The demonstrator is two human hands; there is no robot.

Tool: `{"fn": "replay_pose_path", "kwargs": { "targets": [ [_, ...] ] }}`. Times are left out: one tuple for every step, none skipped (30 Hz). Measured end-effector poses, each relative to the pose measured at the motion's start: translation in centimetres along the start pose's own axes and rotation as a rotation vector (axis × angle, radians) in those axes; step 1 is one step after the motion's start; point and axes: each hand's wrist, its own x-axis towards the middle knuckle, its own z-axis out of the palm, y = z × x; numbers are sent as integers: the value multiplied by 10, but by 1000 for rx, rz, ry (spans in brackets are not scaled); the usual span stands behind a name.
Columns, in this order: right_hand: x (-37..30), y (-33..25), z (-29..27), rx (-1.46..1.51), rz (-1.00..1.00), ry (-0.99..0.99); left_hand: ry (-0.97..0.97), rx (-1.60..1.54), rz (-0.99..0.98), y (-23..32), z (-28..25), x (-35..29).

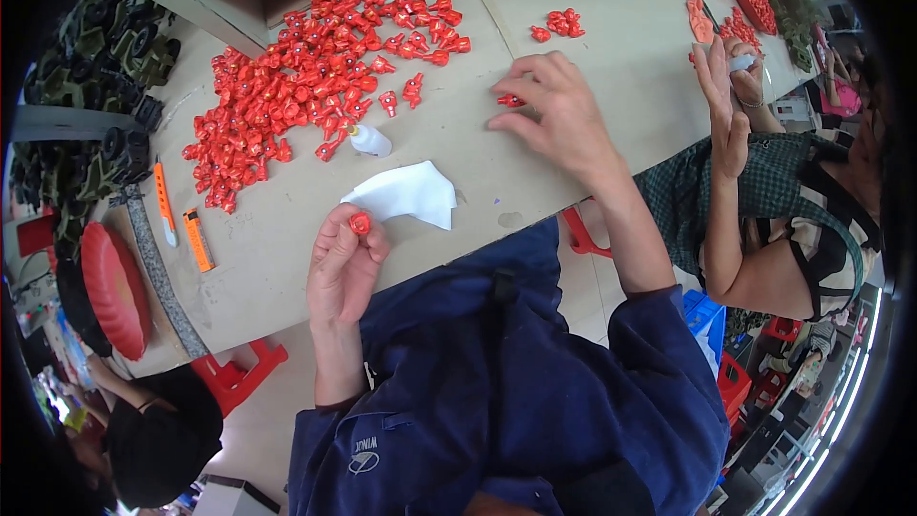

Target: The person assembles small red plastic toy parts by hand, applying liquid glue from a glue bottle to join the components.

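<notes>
My left hand [346, 263] pinches a small red plastic part [360, 223] between thumb and fingertips, just above the table's near edge. To the right, my right hand [564, 115] is spread with thumb and fingers apart. Another small red part [510, 100] lies on the table between those fingertips, partly hidden by them; I see no grip on it. Next to my left hand lies a folded white cloth or tissue [411, 193]. Behind it a small white squeeze bottle [370, 141] stands close to a large heap of red parts [287, 86].
A small group of red parts [564, 24] lies farther back. At left are an orange utility knife [163, 201], an orange case [198, 241] and a red dish [117, 290]. Dark green toy vehicles [105, 67] fill the far left. A co-worker's hands [726, 86] work at right.
</notes>
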Motion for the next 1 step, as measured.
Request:
{"fn": "replay_pose_path", "kwargs": {
  "targets": [
    [-1,0,6,-39,12,-69,-5,9,0,0,0,0]
  ]
}}
